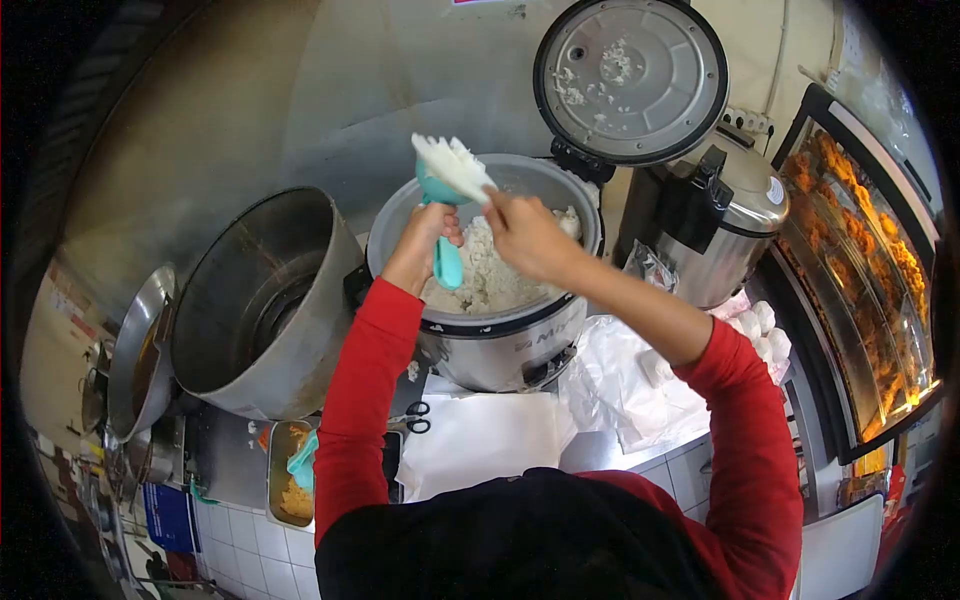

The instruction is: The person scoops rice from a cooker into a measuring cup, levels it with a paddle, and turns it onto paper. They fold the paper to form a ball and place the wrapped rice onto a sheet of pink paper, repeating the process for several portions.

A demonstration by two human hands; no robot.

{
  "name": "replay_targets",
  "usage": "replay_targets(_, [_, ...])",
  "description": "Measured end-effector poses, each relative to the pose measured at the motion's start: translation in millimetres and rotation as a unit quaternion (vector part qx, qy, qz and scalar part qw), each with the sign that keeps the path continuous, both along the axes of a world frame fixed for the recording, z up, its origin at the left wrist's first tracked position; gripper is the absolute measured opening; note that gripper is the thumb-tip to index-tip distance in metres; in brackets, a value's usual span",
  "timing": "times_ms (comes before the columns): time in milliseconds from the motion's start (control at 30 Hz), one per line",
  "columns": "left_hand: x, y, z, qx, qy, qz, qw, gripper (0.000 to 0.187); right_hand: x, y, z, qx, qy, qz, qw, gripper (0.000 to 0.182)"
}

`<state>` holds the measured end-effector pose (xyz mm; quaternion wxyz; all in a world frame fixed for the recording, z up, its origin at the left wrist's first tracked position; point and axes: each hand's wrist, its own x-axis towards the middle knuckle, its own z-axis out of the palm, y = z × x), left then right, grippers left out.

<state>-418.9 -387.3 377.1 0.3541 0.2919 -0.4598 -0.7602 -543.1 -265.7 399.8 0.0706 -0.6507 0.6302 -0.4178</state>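
My left hand (424, 243) is closed round the handle of a teal scoop (449, 268), held upright above the open rice cooker (480, 355). In my right hand (532, 238) is a white rice paddle (452, 166) with a toothed edge, lying across the top of the scoop. The paddle hides what the scoop's bowl contains. Below both hands, white rice (482, 268) fills part of the cooker's pot.
The raised cooker lid (635, 80) has rice stuck to it. A second steel cooker (745, 190) and a lit food display case (870, 280) stand right. Left are a big metal pot (255, 300) and a food tray (292, 490). Scissors (416, 417) lie beside white paper (480, 440).
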Motion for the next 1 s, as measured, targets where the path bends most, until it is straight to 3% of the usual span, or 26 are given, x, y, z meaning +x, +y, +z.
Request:
replay_targets(133, [3.4,-8.3,1.5,-0.031,-0.039,0.040,0.998,0.011,10.6,20.1,-16.3,-0.006,-0.056,0.023,0.998,0.036])
replay_targets(267, [-10.4,9.1,0.2,-0.090,-0.066,0.029,0.993,0.016,-3.7,-24.9,-27.0,-0.027,-0.035,-0.046,0.998,0.034])
replay_targets(367, [-16.3,14.8,0.5,-0.041,-0.074,-0.013,0.996,0.016,-11.2,-37.9,-22.3,-0.013,-0.043,-0.066,0.997,0.032])
replay_targets(467, [-9.2,-5.7,-0.4,-0.017,-0.024,0.035,0.999,0.017,8.7,-11.1,-25.3,-0.016,-0.050,-0.048,0.997,0.030])
replay_targets(600, [2.7,-9.7,-7.2,0.061,0.025,-0.017,0.998,0.013,-7.0,-28.4,-45.4,-0.028,-0.016,-0.062,0.998,0.031])
replay_targets(633, [9.3,-1.7,-2.4,0.087,0.045,-0.081,0.992,0.013,-22.6,-41.9,-43.4,-0.028,0.004,-0.069,0.997,0.031])
replay_targets(700, [29.3,14.2,3.5,0.142,0.086,-0.203,0.965,0.014,-57.8,-55.0,-19.9,0.222,-0.113,-0.060,0.967,0.034])
replay_targets(733, [40.4,30.1,11.6,0.147,0.135,-0.254,0.946,0.016,-66.5,-53.2,-11.3,0.271,-0.113,-0.014,0.956,0.035])
replay_targets(767, [50.1,47.5,19.2,0.122,0.152,-0.231,0.953,0.015,-75.4,-53.6,-8.9,0.321,-0.114,0.031,0.940,0.036])
replay_targets(800, [58.5,67.1,24.5,0.102,0.170,-0.205,0.958,0.015,-98.5,-80.2,-25.1,0.245,0.041,0.086,0.965,0.034])
replay_targets(833, [66.8,87.3,27.1,0.088,0.187,-0.174,0.963,0.015,-110.0,-99.9,-53.2,0.164,0.190,0.145,0.957,0.032])
replay_targets(900, [80.5,124.7,33.4,0.126,0.218,-0.091,0.963,0.013,-62.0,-47.0,-4.6,0.243,0.319,0.010,0.916,0.028])
replay_targets(933, [95.3,127.5,16.9,0.107,0.292,-0.162,0.936,0.010,-44.3,-24.2,-1.2,0.165,0.273,0.027,0.947,0.026])
replay_targets(1000, [105.1,160.6,0.6,0.078,0.224,0.004,0.971,0.015,-12.4,21.0,3.1,-0.002,0.170,0.054,0.984,0.026])
